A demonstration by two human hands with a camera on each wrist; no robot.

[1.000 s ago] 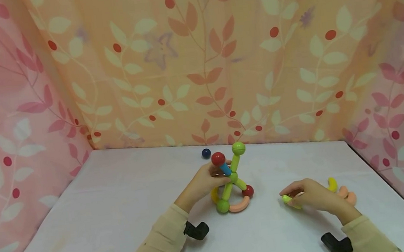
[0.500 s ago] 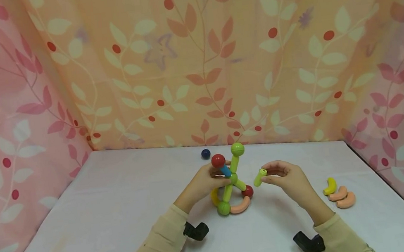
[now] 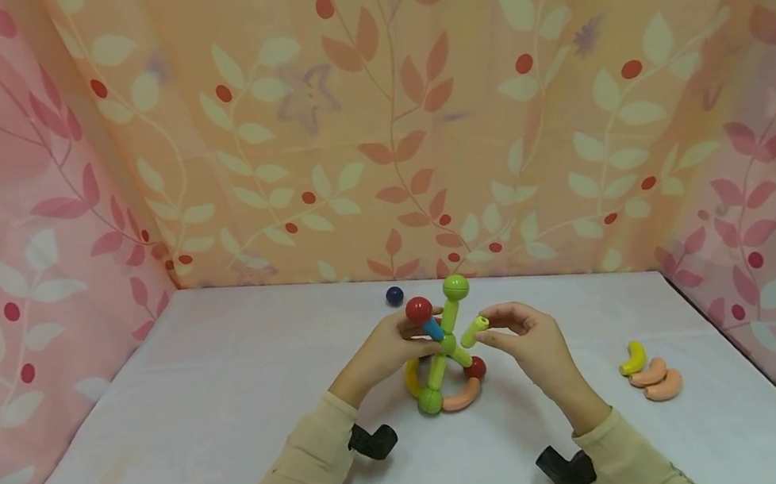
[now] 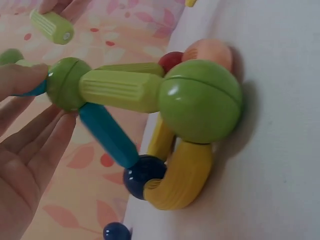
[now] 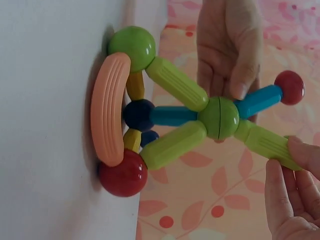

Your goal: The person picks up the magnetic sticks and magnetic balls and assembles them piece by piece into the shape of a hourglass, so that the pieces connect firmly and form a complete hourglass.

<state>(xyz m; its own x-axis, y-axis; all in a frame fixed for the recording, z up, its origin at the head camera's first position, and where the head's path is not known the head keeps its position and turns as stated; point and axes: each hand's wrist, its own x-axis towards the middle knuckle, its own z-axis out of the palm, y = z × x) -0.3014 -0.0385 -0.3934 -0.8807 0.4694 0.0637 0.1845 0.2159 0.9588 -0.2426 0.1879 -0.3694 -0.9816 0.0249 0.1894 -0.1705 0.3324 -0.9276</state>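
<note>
A toy structure of balls and sticks stands upright on the table, joined at a green centre ball (image 3: pixel 447 344). My left hand (image 3: pixel 388 356) grips it there, its thumb at the blue stick (image 5: pixel 260 101) under a red ball (image 3: pixel 419 309). Another green ball (image 3: pixel 455 288) tops a light green stick (image 3: pixel 450 317). Legs run down to a ring of balls and curved sticks, including a peach one (image 3: pixel 461 396). My right hand (image 3: pixel 532 340) pinches a loose light green stick (image 4: pixel 51 26) by one end, just right of the centre ball. A gap separates them in the left wrist view.
A yellow curved stick (image 3: pixel 633 358) and two peach curved sticks (image 3: pixel 663 385) lie together at the right of the white table (image 3: pixel 227 340). A loose dark blue ball (image 3: pixel 394 296) sits behind the structure. Patterned curtains (image 3: pixel 374 116) enclose the back and sides.
My right hand has lifted the light green stick from the table at the right and carried it left to the structure, tilting it. My left hand and the structure have hardly moved.
</note>
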